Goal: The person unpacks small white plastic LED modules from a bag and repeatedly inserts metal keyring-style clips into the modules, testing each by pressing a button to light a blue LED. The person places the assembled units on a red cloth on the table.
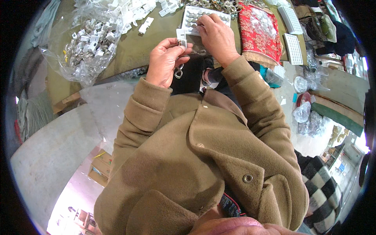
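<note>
My left hand (162,60) is closed, thumb against fingers, on a small white plastic keychain piece (181,34). Its flap stands up above the fingertips, and a metal chain link (179,73) dangles below the hand. Just to the right, my right hand (219,39) reaches over a white tray (226,17) holding rows of round, flat grey discs (192,18) that look like button cells. The fingers of that hand are bent together at the discs; whatever is between the fingertips is hidden.
At the left lies a clear plastic bag (84,66) full of white pieces with metal links. Loose white pieces (145,25) are heaped at the back. A red patterned cloth (260,37) lies right of the tray, with more white trays (293,49) beyond it.
</note>
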Demonstrator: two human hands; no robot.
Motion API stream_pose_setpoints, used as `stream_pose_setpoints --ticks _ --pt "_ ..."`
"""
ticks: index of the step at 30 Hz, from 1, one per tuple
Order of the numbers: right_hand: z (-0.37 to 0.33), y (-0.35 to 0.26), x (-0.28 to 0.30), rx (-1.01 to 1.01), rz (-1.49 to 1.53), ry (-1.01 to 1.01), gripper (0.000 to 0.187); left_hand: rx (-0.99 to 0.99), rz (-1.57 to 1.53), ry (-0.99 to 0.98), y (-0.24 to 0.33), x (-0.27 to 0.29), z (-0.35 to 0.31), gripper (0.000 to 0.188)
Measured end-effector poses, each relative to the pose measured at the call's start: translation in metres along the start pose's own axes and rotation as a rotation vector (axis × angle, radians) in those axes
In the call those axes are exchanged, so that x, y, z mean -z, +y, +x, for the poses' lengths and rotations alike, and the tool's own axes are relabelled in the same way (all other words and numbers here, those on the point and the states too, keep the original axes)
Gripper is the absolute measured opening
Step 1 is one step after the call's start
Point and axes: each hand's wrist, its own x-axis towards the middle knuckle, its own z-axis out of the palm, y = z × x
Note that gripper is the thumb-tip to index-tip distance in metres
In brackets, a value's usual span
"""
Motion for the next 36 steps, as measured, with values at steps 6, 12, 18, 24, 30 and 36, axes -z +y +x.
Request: stream_pose_setpoints --ticks 6,12,18,24,30,36 --pt "0.006 0.000 0.002 0.022 0.021 -0.033 0.010 0.052 -0.073 -0.017 0.007 0.006 0.007 0.018" --pt "0.010 0.001 0.005 -0.047 0.099 -0.058 0.009 0.083 -0.201 -0.049 0.010 0.012 0.007 0.022" --pt "0.013 -0.003 0.001 0.002 0.117 -0.080 0.012 0.079 -0.195 -0.054 0.009 0.012 0.007 0.025" --pt "0.017 0.002 0.002 0.065 0.076 -0.119 0.013 0.057 -0.142 -0.028 0.010 0.008 0.008 0.025" --pt "0.015 -0.009 0.022 0.034 0.285 -0.124 0.014 0.024 -0.104 -0.036 0.007 0.005 0.005 0.025" --pt "0.002 -0.034 0.036 0.069 0.417 -0.110 0.012 -0.021 -0.077 -0.062 0.005 0.000 0.001 0.027"
